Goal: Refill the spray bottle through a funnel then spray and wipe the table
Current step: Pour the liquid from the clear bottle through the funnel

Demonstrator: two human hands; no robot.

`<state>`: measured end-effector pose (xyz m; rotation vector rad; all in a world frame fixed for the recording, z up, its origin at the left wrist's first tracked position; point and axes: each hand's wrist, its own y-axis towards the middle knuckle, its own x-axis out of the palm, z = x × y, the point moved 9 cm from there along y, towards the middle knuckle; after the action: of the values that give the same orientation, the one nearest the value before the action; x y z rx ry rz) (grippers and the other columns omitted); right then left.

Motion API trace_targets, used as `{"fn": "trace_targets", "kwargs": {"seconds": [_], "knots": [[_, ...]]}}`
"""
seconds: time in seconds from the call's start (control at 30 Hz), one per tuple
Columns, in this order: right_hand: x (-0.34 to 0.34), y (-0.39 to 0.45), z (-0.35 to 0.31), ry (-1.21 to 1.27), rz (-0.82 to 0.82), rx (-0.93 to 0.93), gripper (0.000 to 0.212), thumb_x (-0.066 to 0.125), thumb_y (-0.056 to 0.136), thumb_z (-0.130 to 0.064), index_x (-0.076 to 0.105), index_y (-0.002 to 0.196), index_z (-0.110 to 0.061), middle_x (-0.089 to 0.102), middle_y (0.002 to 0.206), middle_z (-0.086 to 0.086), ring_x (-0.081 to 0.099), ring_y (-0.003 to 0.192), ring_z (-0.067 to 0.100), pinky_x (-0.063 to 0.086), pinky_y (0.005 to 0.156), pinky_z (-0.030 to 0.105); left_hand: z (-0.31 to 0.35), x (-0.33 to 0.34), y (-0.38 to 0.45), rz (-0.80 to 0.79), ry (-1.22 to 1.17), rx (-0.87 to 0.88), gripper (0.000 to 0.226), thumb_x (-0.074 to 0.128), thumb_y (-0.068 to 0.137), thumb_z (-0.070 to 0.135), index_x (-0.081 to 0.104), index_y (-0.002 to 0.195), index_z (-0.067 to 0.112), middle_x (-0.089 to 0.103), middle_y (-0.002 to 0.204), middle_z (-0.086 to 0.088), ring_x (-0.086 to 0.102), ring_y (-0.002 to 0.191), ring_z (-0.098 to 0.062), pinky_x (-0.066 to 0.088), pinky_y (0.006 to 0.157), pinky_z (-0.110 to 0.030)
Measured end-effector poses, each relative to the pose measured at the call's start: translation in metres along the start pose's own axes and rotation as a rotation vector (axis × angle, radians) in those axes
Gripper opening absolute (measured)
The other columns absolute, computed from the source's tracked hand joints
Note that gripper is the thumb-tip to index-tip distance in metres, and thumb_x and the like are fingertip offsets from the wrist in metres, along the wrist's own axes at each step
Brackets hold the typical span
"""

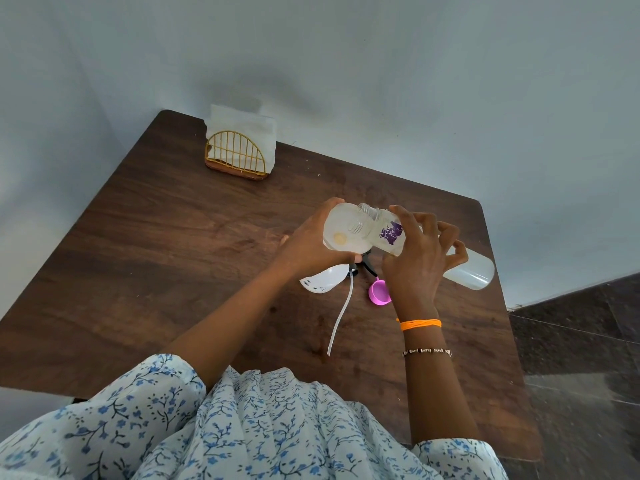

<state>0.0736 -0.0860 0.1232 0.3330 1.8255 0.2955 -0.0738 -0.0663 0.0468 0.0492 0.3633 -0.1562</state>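
A white translucent funnel (pixel 341 233) is held above the middle of the brown table (pixel 166 258); my left hand (pixel 304 247) grips it from the left side. My right hand (pixel 419 261) grips a clear refill bottle (pixel 389 233) with a purple label, tilted so that its threaded open mouth lies over the funnel's bowl. The bottle's frosted base (pixel 474 271) sticks out to the right of the hand. The spray head (pixel 360 266), black with a white dip tube (pixel 341 313), lies on the table under my hands. What stands under the funnel is hidden.
A pink cap (pixel 379 292) lies by my right wrist. A white rounded piece (pixel 322 280) lies beside the spray head. A gold wire holder with white napkins (pixel 239 150) stands at the far left corner. The wall lies behind; dark floor (pixel 581 341) is to the right.
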Motion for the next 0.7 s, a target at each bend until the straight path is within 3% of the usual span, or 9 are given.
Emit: {"fn": "trace_targets", "kwargs": {"seconds": [0.7], "knots": [[-0.0005,-0.0015,0.0002,-0.007,0.001,0.02,0.068,0.072,0.068,-0.001,0.053,0.124,-0.033,0.052,0.127,0.001,0.032,0.124,0.027,0.017,0.099,0.046,-0.0008,-0.0003,-0.0002,0.012,0.006,-0.001,0.08,0.08,0.063,0.038,0.022,0.117,0.045,0.035,0.112,0.021,0.043,0.095,0.006,0.031,0.072,-0.009]]}}
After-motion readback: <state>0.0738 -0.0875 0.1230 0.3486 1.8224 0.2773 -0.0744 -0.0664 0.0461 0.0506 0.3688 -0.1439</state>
